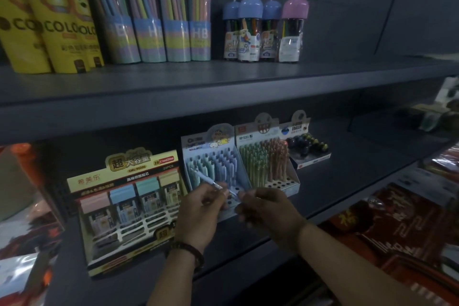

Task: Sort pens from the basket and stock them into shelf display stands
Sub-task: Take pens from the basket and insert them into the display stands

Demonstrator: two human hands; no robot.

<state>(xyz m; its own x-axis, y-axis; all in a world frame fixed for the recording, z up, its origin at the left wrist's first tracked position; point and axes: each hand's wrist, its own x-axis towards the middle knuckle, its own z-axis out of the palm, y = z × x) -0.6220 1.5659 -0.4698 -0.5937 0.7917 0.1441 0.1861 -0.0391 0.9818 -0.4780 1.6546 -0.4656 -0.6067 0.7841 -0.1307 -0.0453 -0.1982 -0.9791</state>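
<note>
A white cartoon-printed pen display stand (211, 149) stands on the lower shelf, holding several pastel blue and green pens in its holes. My left hand (198, 213) pinches a light blue pen (207, 179) that slants up to the left, right in front of this stand. My right hand (268, 213) is close beside it with curled fingers meeting the pen's lower end; blur hides the exact grip. To the right stands a second display stand (285, 182) with green and orange pens and several free holes in front. The basket is out of view.
A yellow lead-refill display box (129, 176) sits left of the hands. An eraser display (310, 149) stands at the right. The upper shelf (223, 87) carries yellow tubes, HB pencil tubes and capped pencil jars. Red packaged goods (397, 226) lie at lower right.
</note>
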